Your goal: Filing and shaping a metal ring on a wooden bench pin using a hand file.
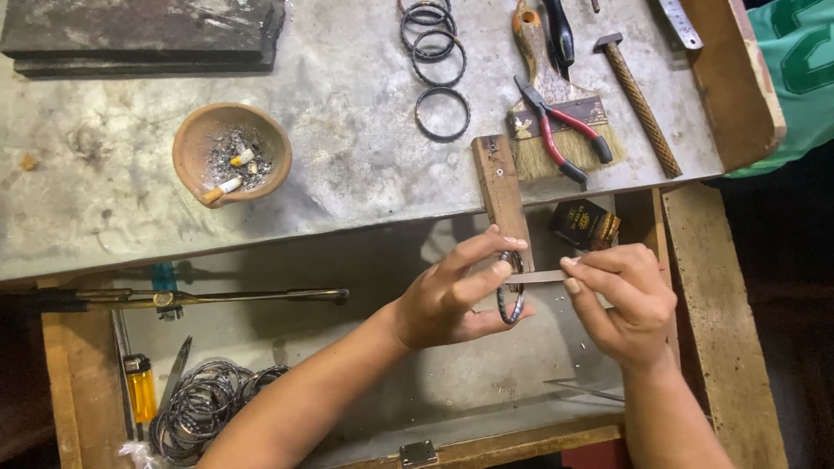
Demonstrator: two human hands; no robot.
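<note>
From the head view, the left hand (pixel 447 300) is pinching a dark bangle (pixel 511 300) upright, grip closed around its rim, while the right hand (pixel 627 300) is pressing a flat file (pixel 540 276) through it, below the desk (pixel 365 174). Steadier short strokes would probably be cutting cleaner.

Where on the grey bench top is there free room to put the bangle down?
Free: the wide grey patch between the clay bowl and the loose rings, and the strip left of the bowl, under the dark slab. Crowded: the right end, with brush, pliers and hammer.
</note>
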